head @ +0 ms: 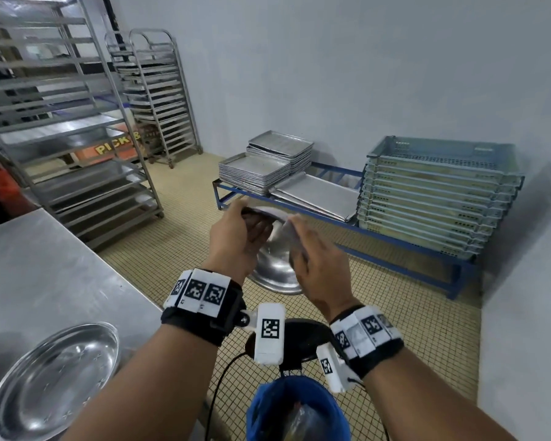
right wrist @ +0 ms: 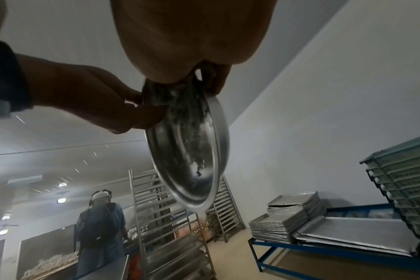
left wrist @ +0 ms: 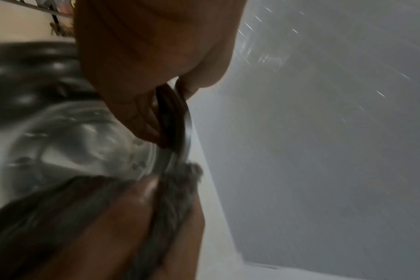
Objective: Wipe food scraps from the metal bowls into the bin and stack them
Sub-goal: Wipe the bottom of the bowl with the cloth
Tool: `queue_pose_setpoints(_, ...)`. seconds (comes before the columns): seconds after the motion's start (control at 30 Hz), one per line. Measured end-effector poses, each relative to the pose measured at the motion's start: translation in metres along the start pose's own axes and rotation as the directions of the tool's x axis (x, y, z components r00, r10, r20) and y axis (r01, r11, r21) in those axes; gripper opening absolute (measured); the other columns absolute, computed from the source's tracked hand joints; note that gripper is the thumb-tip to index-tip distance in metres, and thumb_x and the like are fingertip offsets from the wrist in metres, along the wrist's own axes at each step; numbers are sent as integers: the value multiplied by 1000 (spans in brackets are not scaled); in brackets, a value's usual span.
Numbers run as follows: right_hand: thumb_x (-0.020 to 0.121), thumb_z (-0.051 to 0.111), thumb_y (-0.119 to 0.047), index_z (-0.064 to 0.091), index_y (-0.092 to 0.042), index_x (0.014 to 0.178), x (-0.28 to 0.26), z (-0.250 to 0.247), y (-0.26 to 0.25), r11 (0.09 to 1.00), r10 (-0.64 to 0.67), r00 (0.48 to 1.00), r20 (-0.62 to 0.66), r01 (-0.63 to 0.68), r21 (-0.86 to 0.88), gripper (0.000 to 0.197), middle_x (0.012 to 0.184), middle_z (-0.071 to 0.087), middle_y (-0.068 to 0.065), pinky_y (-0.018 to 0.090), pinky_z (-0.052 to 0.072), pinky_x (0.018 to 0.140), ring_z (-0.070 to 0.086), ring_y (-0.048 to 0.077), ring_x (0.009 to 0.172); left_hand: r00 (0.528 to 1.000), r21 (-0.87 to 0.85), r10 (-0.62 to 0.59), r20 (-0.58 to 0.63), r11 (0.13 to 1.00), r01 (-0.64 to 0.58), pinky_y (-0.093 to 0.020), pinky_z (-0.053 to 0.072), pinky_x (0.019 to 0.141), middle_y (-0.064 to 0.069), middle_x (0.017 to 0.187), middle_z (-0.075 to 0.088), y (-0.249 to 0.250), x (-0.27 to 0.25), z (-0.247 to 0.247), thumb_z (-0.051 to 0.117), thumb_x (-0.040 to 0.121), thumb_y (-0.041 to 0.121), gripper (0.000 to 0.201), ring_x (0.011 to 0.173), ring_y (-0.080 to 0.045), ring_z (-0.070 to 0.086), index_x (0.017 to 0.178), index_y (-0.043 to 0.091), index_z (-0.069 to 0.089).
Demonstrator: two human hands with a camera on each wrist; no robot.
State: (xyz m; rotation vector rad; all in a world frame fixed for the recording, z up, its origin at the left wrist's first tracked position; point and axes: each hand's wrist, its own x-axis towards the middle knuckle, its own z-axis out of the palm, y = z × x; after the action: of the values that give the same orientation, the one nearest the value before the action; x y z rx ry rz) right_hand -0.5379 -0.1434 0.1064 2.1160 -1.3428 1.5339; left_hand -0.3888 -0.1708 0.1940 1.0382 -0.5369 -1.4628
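Overhead, left hand grips tilted bowl's rim; right fingers inside.

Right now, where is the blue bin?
In the head view the blue bin sits on the tiled floor at bottom centre, below both wrists, right of the metal table.

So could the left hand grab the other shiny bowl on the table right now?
Probably not yet. The left hand is busy gripping the rim of the tilted metal bowl while the right hand wipes it. The bowl on the table lies uncovered nearby, so once freed, it likely could.
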Motion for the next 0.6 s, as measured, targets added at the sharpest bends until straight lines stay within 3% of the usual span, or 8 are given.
queue_pose_setpoints(0.07,107,42,-38,48,-18,146,-14,0,-3,999,9,997,72,-12,35,44,135,66,6,29,61,77,69,14,106,999,-4,-47,4,999,47,-37,62,69,-7,63,66,0,1,-7,62,100,18,19,59,-22,69,87,5,60)
queue_pose_setpoints(0.13,109,37,-44,53,-18,141,-20,-5,-2,992,49,996,76,-57,112,45,110,73,-2,13,55,68,65,-5,88,998,44,-47,30,998,45,-37,61,64,-12,85,68,0,5,-21,58,102,14,13,76,-26,71,102,1,59)
queue_pose_setpoints(0.2,108,32,-51,53,-24,139,-19,-10,2,969,182,983,37,-186,164,47,93,71,-12,7,48,56,63,-7,70,997,95,-41,65,995,35,-42,61,72,-19,110,70,1,8,-35,56,105,16,25,98,-33,72,121,-3,57)
queue_pose_setpoints(0.27,107,34,-53,51,-28,142,-12,-11,11,937,297,955,11,-294,190,46,110,71,-12,17,55,67,68,0,85,997,151,-57,42,987,50,-48,61,78,-23,113,73,0,11,-46,56,108,25,31,103,-38,72,125,-1,60)
queue_pose_setpoints(0.33,108,35,-50,47,-28,146,-4,-9,14,931,320,947,15,-318,179,46,138,60,-5,32,58,86,63,9,116,998,182,-63,-23,981,66,-51,61,79,-21,106,75,-6,11,-54,56,108,35,34,99,-37,73,121,5,65)
queue_pose_setpoints(0.47,107,31,-47,26,-23,160,1,9,-1,951,289,952,103,-298,86,58,168,15,2,31,48,99,33,21,149,996,291,70,-57,955,-51,-42,61,72,-12,102,75,-32,5,-65,52,110,37,34,90,-29,74,124,9,66)
queue_pose_setpoints(0.53,108,34,-41,20,-21,161,-12,21,-11,961,248,959,133,-261,92,58,168,16,6,40,43,112,26,22,152,988,294,146,-49,948,-125,-41,62,70,-13,101,76,-49,0,-73,56,109,31,24,91,-34,75,122,14,67)
queue_pose_setpoints(0.6,107,41,-33,26,-22,155,-31,28,-15,950,245,960,139,-266,161,51,161,34,10,44,44,113,37,23,148,982,277,189,-10,944,-179,-42,64,75,-13,106,78,-65,-5,-83,58,108,27,23,95,-34,76,127,20,68)
